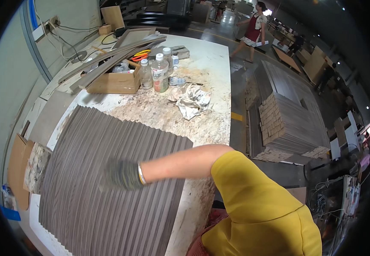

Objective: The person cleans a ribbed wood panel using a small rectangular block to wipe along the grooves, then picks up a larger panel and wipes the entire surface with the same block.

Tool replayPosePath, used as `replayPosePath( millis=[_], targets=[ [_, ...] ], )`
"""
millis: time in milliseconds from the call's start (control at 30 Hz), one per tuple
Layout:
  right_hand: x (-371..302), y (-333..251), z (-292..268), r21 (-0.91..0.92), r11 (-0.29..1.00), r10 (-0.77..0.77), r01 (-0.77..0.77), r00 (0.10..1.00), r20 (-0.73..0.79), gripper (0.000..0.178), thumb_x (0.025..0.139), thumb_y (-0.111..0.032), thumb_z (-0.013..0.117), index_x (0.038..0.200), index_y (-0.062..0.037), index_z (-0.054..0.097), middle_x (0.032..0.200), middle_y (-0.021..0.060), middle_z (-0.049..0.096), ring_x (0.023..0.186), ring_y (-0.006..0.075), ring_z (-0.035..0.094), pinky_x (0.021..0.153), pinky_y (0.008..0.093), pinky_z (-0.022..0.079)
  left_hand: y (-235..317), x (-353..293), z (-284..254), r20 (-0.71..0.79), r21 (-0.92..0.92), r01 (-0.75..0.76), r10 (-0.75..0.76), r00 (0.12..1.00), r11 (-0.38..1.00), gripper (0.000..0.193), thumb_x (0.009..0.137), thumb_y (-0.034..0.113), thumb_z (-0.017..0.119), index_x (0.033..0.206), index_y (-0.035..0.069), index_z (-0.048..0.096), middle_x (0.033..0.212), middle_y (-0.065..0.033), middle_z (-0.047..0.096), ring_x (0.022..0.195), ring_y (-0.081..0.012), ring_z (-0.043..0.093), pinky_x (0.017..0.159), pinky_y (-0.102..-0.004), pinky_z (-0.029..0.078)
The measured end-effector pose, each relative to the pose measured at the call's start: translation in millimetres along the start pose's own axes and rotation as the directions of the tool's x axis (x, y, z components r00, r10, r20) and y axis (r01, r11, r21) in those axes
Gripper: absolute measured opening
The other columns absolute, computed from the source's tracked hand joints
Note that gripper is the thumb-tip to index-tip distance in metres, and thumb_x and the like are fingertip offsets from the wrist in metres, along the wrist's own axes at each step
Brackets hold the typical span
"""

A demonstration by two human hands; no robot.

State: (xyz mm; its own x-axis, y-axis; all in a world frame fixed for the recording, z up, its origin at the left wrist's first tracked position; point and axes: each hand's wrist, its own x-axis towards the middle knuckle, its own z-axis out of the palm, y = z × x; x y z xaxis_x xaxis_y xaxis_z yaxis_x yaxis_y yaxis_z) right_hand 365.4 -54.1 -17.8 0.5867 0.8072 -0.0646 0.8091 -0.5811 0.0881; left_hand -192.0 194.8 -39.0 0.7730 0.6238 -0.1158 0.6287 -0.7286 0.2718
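My right hand (124,174), in a dark grey-green striped glove, is over the middle of a row of grey-brown wood-grain strips (150,213). The strips lie side by side, their upper ends stepping unevenly. Motion smears the fingers, so neither their grip nor anything in them can be made out. Whether the glove touches the strips is unclear too. A light band circles my wrist, and the bare forearm runs to a yellow sleeve (257,192). My left hand is out of sight.
Beyond the strips, the stained white table (212,64) bears a crumpled cloth (192,101), several bottles (159,73), a cardboard box (113,83) and long strips across it. Stacked wood-grain panels (296,121) stand right of the table. A person in a red apron (254,27) is walking in the background.
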Motion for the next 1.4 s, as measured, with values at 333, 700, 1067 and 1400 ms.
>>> replayPosePath(
  millis=[333, 700, 1067, 1400],
  targets=[
    [-28, 89, -22, -0.191, 0.982, -0.141, 0.015, 0.731, -0.668, 0.025, 0.095, -0.03, 0.046, 0.105, -0.0164, 0.064, 0.093, 0.0148, 0.066, 0.088, 0.0348, 0.064, 0.075, 0.0459, 0.052, 12, 14, 19, -0.005, -0.147, 0.112, -0.114, 0.994, 0.983, 0.102, 0.064, 0.007, 0.078, 0.146, -0.008, 0.02, 0.148, -0.0317, 0.025, 0.138, -0.0435, 0.024, 0.116, -0.0479, 0.018],
    [12, 24, -41, 0.262, 0.965, 0.115, -0.025, 0.934, -0.338, 0.03, 0.094, -0.036, 0.049, 0.088, -0.0121, 0.066, 0.082, 0.0184, 0.066, 0.075, 0.0369, 0.065, 0.069, 0.0485, 0.051, -12, 9, 23, -0.103, -0.116, -0.066, 0.054, 0.993, 0.991, 0.105, 0.064, 0.041, 0.071, 0.145, -0.006, 0.024, 0.148, -0.0309, 0.025, 0.137, -0.0463, 0.022, 0.112, -0.057, 0.017],
    [17, 107, -12, 0.135, 0.872, 0.485, -0.47, 0.791, -0.374, 0.038, 0.096, -0.043, 0.045, 0.106, -0.0111, 0.063, 0.094, 0.0228, 0.063, 0.086, 0.0388, 0.062, 0.076, 0.0491, 0.049, -5, 13, 21, -0.105, -0.146, -0.084, 0.069, 0.992, 0.986, 0.108, 0.072, 0.065, 0.065, 0.145, -0.005, 0.027, 0.148, -0.0302, 0.027, 0.138, -0.0458, 0.022, 0.111, -0.0577, 0.017],
    [2, 131, -30, 0.028, 0.915, 0.382, -0.402, 0.843, -0.378, 0.03, 0.093, -0.038, 0.051, 0.107, -0.0136, 0.062, 0.092, 0.0204, 0.062, 0.081, 0.0386, 0.062, 0.07, 0.0485, 0.048, -3, 13, 21, -0.083, -0.109, -0.053, 0.044, 0.996, 0.993, 0.111, 0.074, 0.076, 0.055, 0.145, -0.004, 0.027, 0.148, -0.03, 0.026, 0.137, -0.0461, 0.022, 0.11, -0.0582, 0.018]
  ],
)
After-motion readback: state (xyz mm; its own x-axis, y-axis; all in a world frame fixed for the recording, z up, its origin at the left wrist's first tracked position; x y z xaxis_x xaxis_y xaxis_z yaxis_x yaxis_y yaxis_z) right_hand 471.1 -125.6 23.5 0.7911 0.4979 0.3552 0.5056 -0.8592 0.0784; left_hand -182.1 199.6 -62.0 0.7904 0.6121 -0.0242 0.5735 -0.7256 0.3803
